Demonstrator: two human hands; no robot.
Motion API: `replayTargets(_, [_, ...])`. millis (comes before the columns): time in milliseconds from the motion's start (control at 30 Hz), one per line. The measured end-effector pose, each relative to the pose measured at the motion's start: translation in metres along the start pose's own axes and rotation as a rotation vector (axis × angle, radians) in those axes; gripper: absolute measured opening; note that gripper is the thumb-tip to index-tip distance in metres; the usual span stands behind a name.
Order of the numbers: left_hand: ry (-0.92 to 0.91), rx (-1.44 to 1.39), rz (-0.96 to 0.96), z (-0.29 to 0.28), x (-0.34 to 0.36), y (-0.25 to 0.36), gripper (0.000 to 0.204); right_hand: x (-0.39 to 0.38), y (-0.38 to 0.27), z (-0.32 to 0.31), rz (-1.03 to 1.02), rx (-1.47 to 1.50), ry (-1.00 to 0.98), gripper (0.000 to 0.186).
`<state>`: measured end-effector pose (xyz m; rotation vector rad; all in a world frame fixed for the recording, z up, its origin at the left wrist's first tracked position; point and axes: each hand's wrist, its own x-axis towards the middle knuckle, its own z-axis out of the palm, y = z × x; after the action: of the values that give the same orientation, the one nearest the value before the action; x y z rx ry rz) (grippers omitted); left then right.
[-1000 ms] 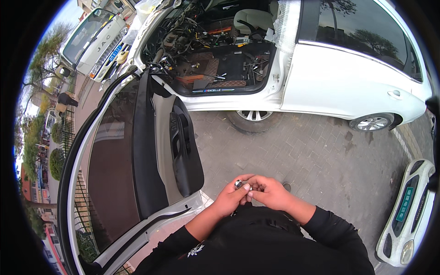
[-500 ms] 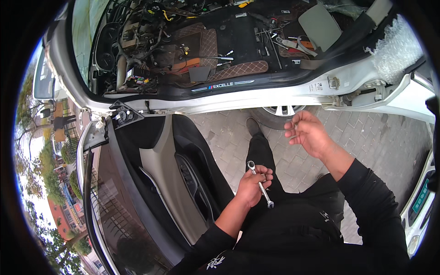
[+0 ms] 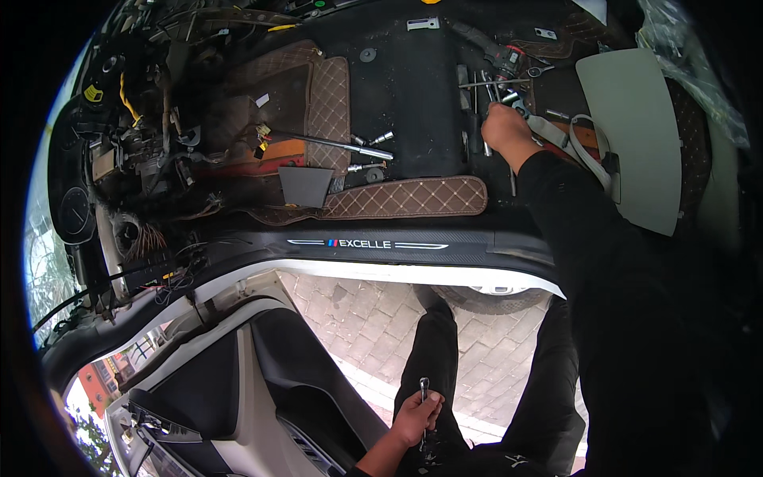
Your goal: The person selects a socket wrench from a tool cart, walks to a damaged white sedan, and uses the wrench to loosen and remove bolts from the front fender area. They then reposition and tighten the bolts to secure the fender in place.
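My left hand (image 3: 417,413), low in front of me, is closed round a steel wrench (image 3: 424,388) held upright. My right hand (image 3: 505,127) reaches onto the car's dark floor among loose tools (image 3: 488,89), its fingers curled; whatever they grip is hidden. Just right of it lie a pale strap (image 3: 556,137) and a large grey panel (image 3: 626,141). To its left are a long steel bar (image 3: 369,150), short steel pieces (image 3: 384,136) and a quilted brown mat (image 3: 421,195).
The stripped dashboard with hanging wires (image 3: 151,167) fills the left. A door sill (image 3: 477,245) crosses in front of me. The open door (image 3: 254,381) stands lower left. Paving (image 3: 366,326) and a wheel (image 3: 501,300) show below the sill, clear plastic (image 3: 675,56) at upper right.
I have moved up to the door opening and lean over it. My right hand has gone forward onto the tools inside. My left hand still holds the wrench, lower in view.
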<state>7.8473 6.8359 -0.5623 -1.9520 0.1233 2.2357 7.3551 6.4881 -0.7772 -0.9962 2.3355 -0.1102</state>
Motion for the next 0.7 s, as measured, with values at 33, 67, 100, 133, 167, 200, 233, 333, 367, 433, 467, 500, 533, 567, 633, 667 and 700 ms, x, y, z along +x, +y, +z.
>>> replayTargets(33, [-0.023, 0.010, 0.001, 0.002, 0.001, -0.001, 0.026, 0.023, -0.001, 0.006, -0.094, -0.092, 0.030, 0.030])
replayTargets(67, [-0.021, 0.010, -0.005, 0.004, 0.001, -0.002, 0.026, 0.041, -0.001, 0.012, -0.089, -0.142, 0.021, 0.030])
replayTargets(100, [-0.019, 0.000, -0.023, 0.007, 0.002, -0.002, 0.026, 0.055, -0.002, 0.019, -0.086, -0.188, 0.034, 0.030])
replayTargets(133, [-0.024, -0.010, -0.047, 0.009, 0.002, 0.000, 0.025, 0.065, -0.003, 0.026, -0.071, -0.217, 0.053, 0.030])
replayTargets(167, [-0.045, -0.035, -0.037, 0.012, 0.002, 0.003, 0.026, 0.073, -0.004, 0.031, -0.021, -0.251, 0.065, 0.030])
replayTargets(200, [-0.075, -0.063, -0.049, 0.015, 0.002, 0.007, 0.026, 0.078, -0.005, 0.034, -0.035, -0.324, 0.067, 0.029])
replayTargets(233, [-0.092, -0.098, -0.074, 0.018, 0.002, 0.012, 0.027, 0.082, -0.007, 0.034, -0.039, -0.319, 0.096, 0.028])
replayTargets(333, [-0.140, -0.052, 0.061, 0.031, 0.001, 0.031, 0.021, 0.088, -0.014, 0.028, 0.012, -0.301, 0.077, 0.028])
replayTargets(367, [-0.101, -0.003, 0.111, 0.036, 0.000, 0.038, 0.021, 0.087, -0.017, 0.024, 0.048, -0.291, 0.042, 0.030])
replayTargets(433, [-0.068, 0.096, 0.237, 0.043, 0.000, 0.057, 0.024, 0.084, -0.019, 0.011, 0.109, -0.263, -0.009, 0.033])
replayTargets(467, [-0.071, 0.070, 0.269, 0.045, 0.000, 0.068, 0.028, 0.081, -0.017, 0.002, 0.111, -0.281, -0.076, 0.039])
replayTargets(500, [-0.039, 0.168, 0.224, 0.046, 0.002, 0.080, 0.024, 0.077, -0.014, -0.008, 0.050, -0.349, -0.125, 0.040])
replayTargets(533, [-0.118, 0.090, 0.305, 0.048, 0.004, 0.093, 0.023, 0.072, -0.009, -0.020, -0.020, -0.409, -0.174, 0.041])
replayTargets(567, [-0.127, 0.029, 0.300, 0.050, 0.006, 0.107, 0.021, 0.066, -0.004, -0.033, -0.088, -0.471, -0.247, 0.043])
replayTargets(633, [-0.165, -0.015, 0.391, 0.056, 0.012, 0.137, 0.018, 0.043, 0.006, -0.057, -0.274, -0.461, -0.368, 0.039])
replayTargets(667, [-0.162, 0.000, 0.408, 0.061, 0.015, 0.153, 0.018, 0.026, 0.009, -0.068, -0.387, -0.420, -0.415, 0.036])
replayTargets(700, [-0.162, 0.013, 0.430, 0.067, 0.019, 0.168, 0.018, 0.005, 0.008, -0.076, -0.472, -0.402, -0.437, 0.034])
